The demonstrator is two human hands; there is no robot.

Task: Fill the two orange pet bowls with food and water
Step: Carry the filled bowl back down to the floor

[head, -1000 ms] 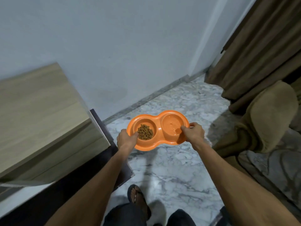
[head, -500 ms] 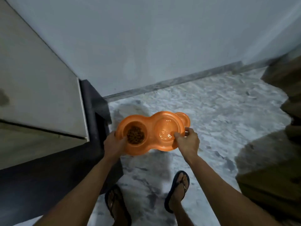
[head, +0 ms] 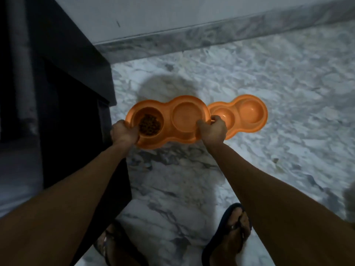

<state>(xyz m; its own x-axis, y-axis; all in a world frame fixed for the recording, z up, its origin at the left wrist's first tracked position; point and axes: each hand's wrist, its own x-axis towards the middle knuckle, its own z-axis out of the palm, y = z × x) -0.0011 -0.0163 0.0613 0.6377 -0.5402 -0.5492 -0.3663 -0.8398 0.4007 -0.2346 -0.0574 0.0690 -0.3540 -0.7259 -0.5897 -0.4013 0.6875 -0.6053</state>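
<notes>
- Marble floor [head: 269,89]: grey-white veined, fills most of the view.
- Dark cabinet [head: 67,83]: stands at the left, against the wall.
- Pale wall [head: 172,12] with marble skirting [head: 211,35]: runs along the far edge.
- Orange double pet bowl, held [head: 168,120]: centre of the view, level, just right of the cabinet. The left well holds brown kibble [head: 149,124]; whether the right well holds water cannot be told.
- Orange double pet bowl, second [head: 235,110]: lies just right of the held one, its left end overlapped by it and by the right hand.
- Left hand [head: 124,132]: grasps the held bowl's left rim, thumb at the kibble well.
- Right hand [head: 213,129]: grasps its right rim, fingers curled over the edge.
- Flip-flops [head: 212,244]: dark, worn on both feet, near edge.
</notes>
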